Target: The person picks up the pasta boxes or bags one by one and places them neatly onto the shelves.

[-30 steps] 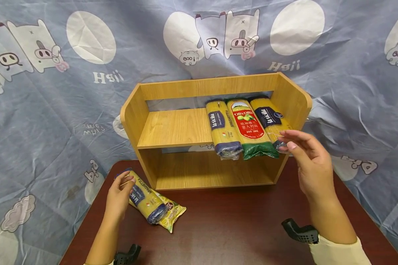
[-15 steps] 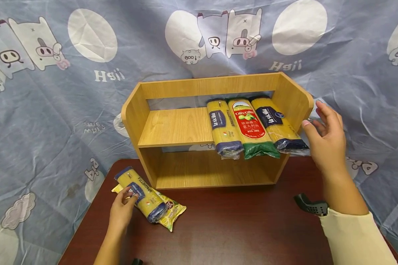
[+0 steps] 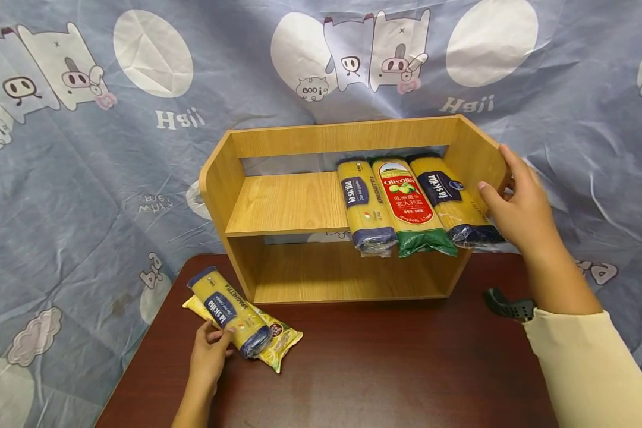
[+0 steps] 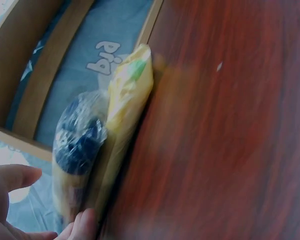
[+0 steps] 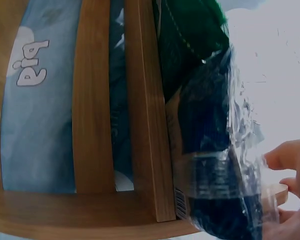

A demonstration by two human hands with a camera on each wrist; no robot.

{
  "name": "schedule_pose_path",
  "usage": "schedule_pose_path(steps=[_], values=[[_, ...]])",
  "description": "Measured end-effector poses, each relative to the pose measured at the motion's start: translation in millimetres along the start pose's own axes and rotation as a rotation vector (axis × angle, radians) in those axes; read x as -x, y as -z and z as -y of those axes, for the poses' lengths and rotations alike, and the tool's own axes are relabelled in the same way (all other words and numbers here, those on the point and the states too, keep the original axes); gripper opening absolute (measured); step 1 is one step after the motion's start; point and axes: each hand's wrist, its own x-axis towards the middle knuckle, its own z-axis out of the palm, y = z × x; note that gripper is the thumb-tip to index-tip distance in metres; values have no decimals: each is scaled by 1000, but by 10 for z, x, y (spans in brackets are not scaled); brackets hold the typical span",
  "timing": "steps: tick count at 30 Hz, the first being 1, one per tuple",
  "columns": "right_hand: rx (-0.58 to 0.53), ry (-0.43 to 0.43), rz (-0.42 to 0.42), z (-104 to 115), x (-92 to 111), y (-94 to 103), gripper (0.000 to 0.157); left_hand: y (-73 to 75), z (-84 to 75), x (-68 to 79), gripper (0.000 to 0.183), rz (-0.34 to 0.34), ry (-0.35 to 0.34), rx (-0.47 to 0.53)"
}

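Note:
My right hand [image 3: 521, 205] is at the front edge of the wooden shelf's [image 3: 348, 131] right side panel, thumb inside and fingers round the outside. Right beside it, a blue-and-yellow spaghetti pack [image 3: 452, 199] lies against that panel, its clear wrapper end [image 5: 210, 165] jutting past the board. On the table, my left hand [image 3: 208, 356] touches the lower left side of another spaghetti pack [image 3: 227, 312], with the thumb held apart from it in the left wrist view. That pack lies slantwise on a yellow bag [image 4: 132, 90], partly covering it.
A green-ended OlivOilla spaghetti pack [image 3: 406, 205] and another blue-and-yellow pack [image 3: 365, 205] lie side by side on the upper board, ends overhanging its front edge. The shelf's lower level [image 3: 348, 279] stands on the dark red table [image 3: 380, 362]. A patterned cloth [image 3: 112, 226] hangs behind.
My right hand has left the end of the rightmost spaghetti pack and moved up to the side panel. My left hand has slid down along the pack on the table.

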Motion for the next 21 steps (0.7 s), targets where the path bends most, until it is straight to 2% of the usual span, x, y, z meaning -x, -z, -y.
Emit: schedule_pose_path(steps=[4, 7, 14, 21], values=[[123, 41, 25, 20, -54, 15, 73, -83, 46, 18, 85, 24, 25, 71], [170, 38, 40, 28, -86, 6, 75, -128, 91, 13, 86, 38, 39, 116], [248, 20, 23, -6, -101, -16, 72, -167, 177, -11, 81, 99, 73, 238], [280, 30, -1, -57, -99, 21, 69, -133, 219, -41, 72, 127, 90, 272]])
